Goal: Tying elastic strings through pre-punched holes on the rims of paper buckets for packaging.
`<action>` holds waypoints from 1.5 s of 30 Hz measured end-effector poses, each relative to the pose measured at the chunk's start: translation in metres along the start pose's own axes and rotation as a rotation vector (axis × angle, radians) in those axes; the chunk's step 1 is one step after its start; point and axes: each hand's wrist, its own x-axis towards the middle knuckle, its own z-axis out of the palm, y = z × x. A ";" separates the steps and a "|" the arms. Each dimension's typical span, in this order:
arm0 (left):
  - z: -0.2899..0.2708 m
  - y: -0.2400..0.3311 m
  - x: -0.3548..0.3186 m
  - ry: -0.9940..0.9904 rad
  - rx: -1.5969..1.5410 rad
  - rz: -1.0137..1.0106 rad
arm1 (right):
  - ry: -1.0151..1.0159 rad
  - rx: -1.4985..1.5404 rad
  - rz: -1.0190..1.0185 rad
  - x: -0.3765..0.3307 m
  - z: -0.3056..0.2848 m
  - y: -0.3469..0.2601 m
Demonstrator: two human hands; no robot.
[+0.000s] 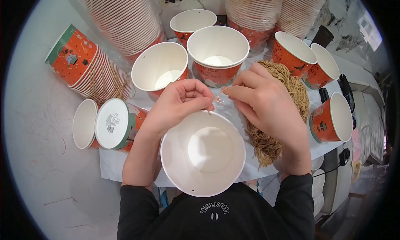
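Observation:
A white-lined paper bucket stands in front of me, its open top facing up and a small hole near its closest rim. At its far rim my left hand is closed in a pinch, with a short bit of tan cord showing below the thumb. My right hand is just to the right, above the table, pinching a thin piece of cord between thumb and forefinger. Beneath the right forearm and wrist lies a thick bundle of tan cord. What exactly the left fingertips grip is partly hidden.
Orange paper buckets stand across the back; another bucket lies tipped at right. Tall wrapped bucket stacks rise behind. A leaning stack with cord handles and an upturned bucket are at left. Small beads or bits lie mid-table.

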 end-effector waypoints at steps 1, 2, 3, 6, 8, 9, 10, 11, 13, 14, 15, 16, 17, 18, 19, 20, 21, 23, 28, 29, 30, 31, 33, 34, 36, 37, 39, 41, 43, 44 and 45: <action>-0.001 -0.001 0.000 0.012 -0.019 -0.005 | 0.000 0.002 -0.001 0.002 0.001 -0.001; -0.002 -0.003 0.000 0.014 -0.019 -0.006 | 0.044 0.000 -0.044 0.004 0.002 -0.001; -0.003 -0.005 0.000 0.007 -0.063 -0.004 | 0.088 -0.002 -0.086 0.006 0.003 -0.001; -0.001 -0.004 0.001 -0.016 -0.114 0.030 | 0.168 -0.099 -0.091 0.008 0.009 0.006; 0.003 -0.004 0.000 -0.026 -0.119 0.060 | 0.149 -0.050 -0.061 0.008 0.008 0.007; 0.006 -0.004 0.000 -0.021 -0.085 0.128 | 0.130 -0.001 -0.031 0.008 0.007 0.008; 0.007 -0.004 0.000 -0.017 -0.050 0.196 | 0.131 -0.002 -0.030 0.008 0.007 0.010; 0.006 -0.005 0.000 -0.018 -0.051 0.196 | 0.102 -0.010 0.014 0.008 0.007 0.012; 0.003 -0.005 0.002 -0.094 0.034 0.246 | 0.074 -0.019 0.058 0.007 0.007 0.014; 0.003 -0.004 0.001 -0.095 0.034 0.246 | 0.079 0.020 0.062 0.007 0.007 0.016; 0.004 -0.003 0.000 -0.091 0.090 0.249 | 0.085 0.059 0.066 0.007 0.007 0.016; 0.004 -0.002 -0.001 -0.085 0.146 0.252 | 0.084 0.060 0.066 0.007 0.008 0.016; 0.002 -0.003 0.000 -0.085 0.146 0.252 | 0.080 0.084 0.083 0.007 0.008 0.016; 0.000 -0.005 0.001 -0.074 0.190 0.229 | 0.075 0.109 0.101 0.007 0.008 0.016; -0.002 -0.007 0.001 -0.063 0.233 0.205 | 0.074 0.109 0.100 0.007 0.007 0.015; -0.002 -0.009 0.002 -0.062 0.233 0.205 | 0.079 0.124 0.127 0.007 0.007 0.014; 0.000 -0.011 0.004 -0.023 0.233 0.293 | 0.083 0.140 0.155 0.008 0.006 0.014; 0.001 -0.013 0.005 0.016 0.234 0.381 | 0.116 0.135 0.152 0.008 0.008 0.013; 0.004 -0.009 0.006 0.049 -0.029 0.234 | 0.232 0.040 0.043 0.011 0.009 0.010; 0.004 -0.010 0.006 0.049 -0.029 0.233 | 0.238 0.051 -0.027 0.012 0.010 0.009; 0.003 -0.011 0.007 0.061 -0.024 0.238 | 0.243 0.062 -0.097 0.012 0.011 0.007; 0.003 -0.011 0.007 0.072 -0.020 0.243 | 0.243 0.062 -0.096 0.013 0.012 0.007; 0.003 -0.010 0.008 0.089 -0.006 0.259 | 0.189 0.006 -0.200 0.013 0.015 0.007; 0.002 -0.010 0.007 0.108 0.008 0.275 | 0.189 0.007 -0.201 0.013 0.017 0.007; 0.001 -0.011 0.006 0.111 -0.020 0.211 | 0.134 0.015 -0.248 0.013 0.021 0.009; 0.001 -0.011 0.006 0.109 -0.050 0.147 | 0.133 0.014 -0.246 0.014 0.022 0.010; 0.003 -0.011 0.008 0.103 -0.089 0.111 | 0.109 0.045 -0.248 0.015 0.022 0.014; 0.004 -0.011 0.009 0.099 -0.125 0.076 | 0.133 0.078 -0.245 0.018 0.026 0.018; 0.003 -0.015 0.010 0.124 -0.111 0.083 | 0.156 0.112 -0.243 0.019 0.030 0.022; 0.002 -0.016 0.010 0.125 -0.112 0.082 | 0.116 0.179 -0.126 0.018 0.031 0.025; 0.001 -0.018 0.011 0.157 -0.051 0.096 | 0.076 0.245 -0.009 0.017 0.031 0.027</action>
